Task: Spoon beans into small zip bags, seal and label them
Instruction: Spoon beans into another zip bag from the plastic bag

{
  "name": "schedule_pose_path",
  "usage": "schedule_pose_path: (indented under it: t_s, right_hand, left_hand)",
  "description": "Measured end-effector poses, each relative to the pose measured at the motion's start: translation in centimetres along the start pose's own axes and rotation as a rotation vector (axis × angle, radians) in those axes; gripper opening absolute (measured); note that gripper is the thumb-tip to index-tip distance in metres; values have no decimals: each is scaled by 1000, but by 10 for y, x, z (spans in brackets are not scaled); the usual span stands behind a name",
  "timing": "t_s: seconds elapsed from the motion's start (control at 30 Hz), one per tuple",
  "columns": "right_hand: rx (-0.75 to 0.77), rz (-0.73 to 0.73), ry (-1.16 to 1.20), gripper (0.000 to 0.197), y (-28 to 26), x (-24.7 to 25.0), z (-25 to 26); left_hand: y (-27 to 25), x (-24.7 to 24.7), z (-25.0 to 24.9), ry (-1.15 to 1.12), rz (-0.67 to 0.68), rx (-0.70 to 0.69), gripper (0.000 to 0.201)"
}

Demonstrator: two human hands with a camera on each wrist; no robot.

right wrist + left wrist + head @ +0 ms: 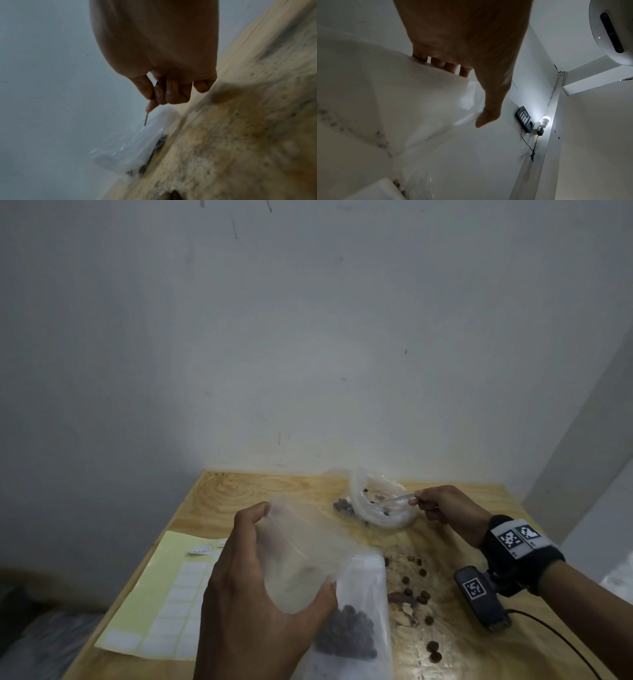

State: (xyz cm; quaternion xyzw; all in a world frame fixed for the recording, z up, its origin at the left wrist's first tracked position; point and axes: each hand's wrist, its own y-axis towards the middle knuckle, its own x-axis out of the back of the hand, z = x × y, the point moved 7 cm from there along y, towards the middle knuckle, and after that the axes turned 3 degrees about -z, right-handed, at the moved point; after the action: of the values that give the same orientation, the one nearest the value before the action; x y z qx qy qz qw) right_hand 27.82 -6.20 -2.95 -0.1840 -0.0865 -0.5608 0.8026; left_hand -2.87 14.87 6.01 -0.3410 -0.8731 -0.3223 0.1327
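Observation:
My left hand [267,563] holds a clear zip bag [301,546] up over the table, thumb on the near side and fingers on the far side; the same bag [402,102] hangs below the fingers [436,63] in the left wrist view. Under it lies another zip bag [356,621] with a heap of dark beans [346,635] inside. My right hand [442,505] pinches a thin spoon handle [397,498] that reaches into a crumpled clear source bag [380,501] at the back of the table. In the right wrist view the handle [146,119] points down at that bag [130,146].
A yellow sheet of white labels [164,597] lies on the left of the wooden table [239,487], with a loose label [200,550] on it. Several beans [416,590] are scattered between the bags. A wall stands right behind the table. A cable [561,642] trails off the right wrist.

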Motion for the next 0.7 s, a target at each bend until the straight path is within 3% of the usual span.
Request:
schedule_pose_path:
  t_s: [0.37,0.7]
  right_hand:
    - [13,-396,79,34,-20,45,-19]
    - [86,-438,54,37,-41,50,-15]
  left_hand:
    - [-5,-13,-22,-14,-4,-47,93]
    - [-10,-20,-31,17,25,-65,94]
